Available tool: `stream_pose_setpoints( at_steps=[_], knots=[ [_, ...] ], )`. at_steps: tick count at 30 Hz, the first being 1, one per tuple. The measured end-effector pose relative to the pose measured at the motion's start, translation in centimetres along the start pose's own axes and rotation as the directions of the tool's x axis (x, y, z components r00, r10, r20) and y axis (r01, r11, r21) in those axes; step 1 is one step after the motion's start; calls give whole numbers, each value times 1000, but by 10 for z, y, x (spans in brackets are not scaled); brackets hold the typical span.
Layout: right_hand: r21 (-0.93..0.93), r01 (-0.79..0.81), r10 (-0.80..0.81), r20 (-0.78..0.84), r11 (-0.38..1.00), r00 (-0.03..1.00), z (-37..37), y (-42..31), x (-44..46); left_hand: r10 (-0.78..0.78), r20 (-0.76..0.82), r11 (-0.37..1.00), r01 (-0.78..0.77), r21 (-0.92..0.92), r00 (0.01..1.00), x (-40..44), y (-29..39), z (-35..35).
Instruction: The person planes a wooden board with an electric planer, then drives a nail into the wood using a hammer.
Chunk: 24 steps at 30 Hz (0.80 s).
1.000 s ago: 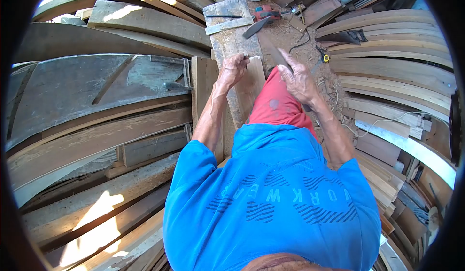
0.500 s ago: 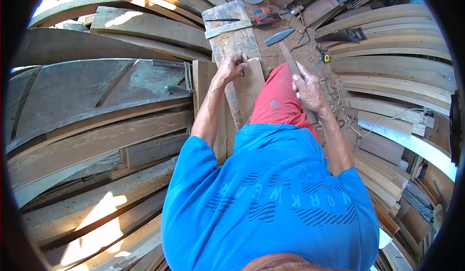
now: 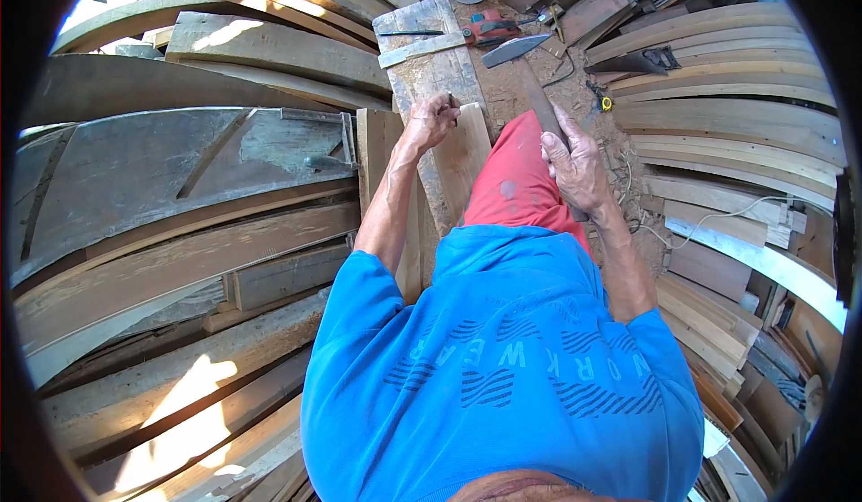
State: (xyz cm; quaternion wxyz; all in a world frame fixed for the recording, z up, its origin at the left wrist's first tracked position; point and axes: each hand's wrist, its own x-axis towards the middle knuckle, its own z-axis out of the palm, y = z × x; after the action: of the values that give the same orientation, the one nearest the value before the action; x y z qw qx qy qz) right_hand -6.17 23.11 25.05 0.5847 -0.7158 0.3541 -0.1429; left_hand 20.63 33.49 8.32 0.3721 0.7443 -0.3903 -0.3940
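Twelve o'clock is straight away from the person. The left hand (image 3: 433, 123) is closed, its fingers curled around what seems a slim dark piece (image 3: 452, 101); most of it is hidden, so I cannot name it. The pale board (image 3: 464, 156) lies at about four o'clock of this hand, along the bench (image 3: 447, 75). The right hand (image 3: 579, 171), between three and four o'clock from the left one, grips the hammer (image 3: 516, 50) by its handle, with the head toward eleven o'clock.

In my judgement, a blow off its mark could hurt the left fingers, because they are so near to the piece. The board could slip too, since I see no clamp on it. A low swing might meet the red trousers (image 3: 516, 174), just beside the board's edge.

Farther out, the red power tool (image 3: 491, 29) narrows the room at ten o'clock of the hammer head. At one o'clock of the right hand are a tape measure (image 3: 606, 104) and a handsaw (image 3: 637, 64). Stacked planks (image 3: 718, 120) limit the two o'clock side; the littered floor (image 3: 620, 147) before them leaves some space.
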Motion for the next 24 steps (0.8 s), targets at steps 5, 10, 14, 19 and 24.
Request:
stream_pose_setpoints(
  at_steps=[5,10,14,19,24],
  knots=[
    [-326,143,-150,4,934,989,11,-3,7,234,17,966,-234,106,972,-1,-2,0],
    [-675,135,-21,175,726,984,23,20,27,369,27,922,-369,116,929,-3,-3,-2],
    [-327,258,-279,-16,909,960,23,-6,10,330,95,924,-342,171,939,-3,-3,-1],
    [-516,207,-227,25,831,974,32,48,15,355,177,889,-390,239,918,6,2,-6],
    [-262,143,-177,-108,954,978,20,1,4,398,167,878,-428,215,902,7,-1,-3]
  ],
)
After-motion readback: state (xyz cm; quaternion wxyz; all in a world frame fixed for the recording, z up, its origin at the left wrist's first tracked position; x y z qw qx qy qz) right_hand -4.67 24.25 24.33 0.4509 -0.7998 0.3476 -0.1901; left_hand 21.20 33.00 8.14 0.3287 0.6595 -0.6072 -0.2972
